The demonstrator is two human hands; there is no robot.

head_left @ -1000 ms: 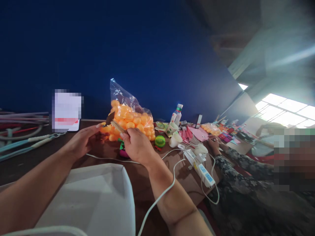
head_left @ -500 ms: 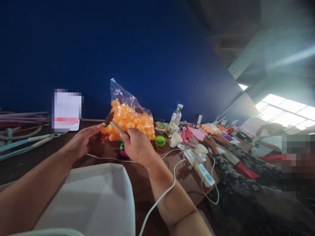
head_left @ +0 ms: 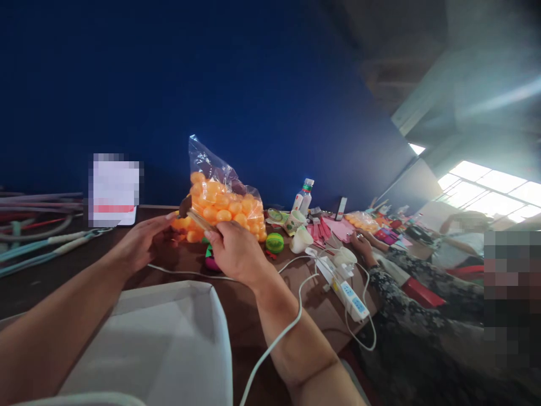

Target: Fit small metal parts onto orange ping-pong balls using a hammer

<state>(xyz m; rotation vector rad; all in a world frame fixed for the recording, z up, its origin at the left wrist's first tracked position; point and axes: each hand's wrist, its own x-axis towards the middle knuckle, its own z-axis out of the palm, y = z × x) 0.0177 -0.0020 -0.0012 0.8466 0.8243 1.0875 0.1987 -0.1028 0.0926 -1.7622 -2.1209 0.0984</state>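
My right hand point(head_left: 239, 251) is closed around the pale wooden handle point(head_left: 202, 220) of a small hammer-like tool, its dark head point(head_left: 185, 207) pointing left. Just left of that head, my left hand point(head_left: 146, 239) has its upper finger stretched out, while the lower fingers are in shadow. The fingertip lies close to orange balls point(head_left: 181, 223); whether it touches one is unclear. Behind both hands stands a clear plastic bag point(head_left: 211, 163) full of shiny orange balls. Partly hidden by my right hand is a purple and green item point(head_left: 210, 259), beside a green striped ball point(head_left: 274, 243).
A white box point(head_left: 169, 338) is in front of me. Left are a phone-like screen point(head_left: 113, 189) and coiled cords point(head_left: 51, 245). A power strip point(head_left: 354, 299), white cable point(head_left: 276, 338), cups point(head_left: 301, 239) and bottle point(head_left: 303, 197) lie right, near a co-worker's hand point(head_left: 362, 248).
The dark head of the tool has tipped slightly down and to the left. My hands stay almost in place.
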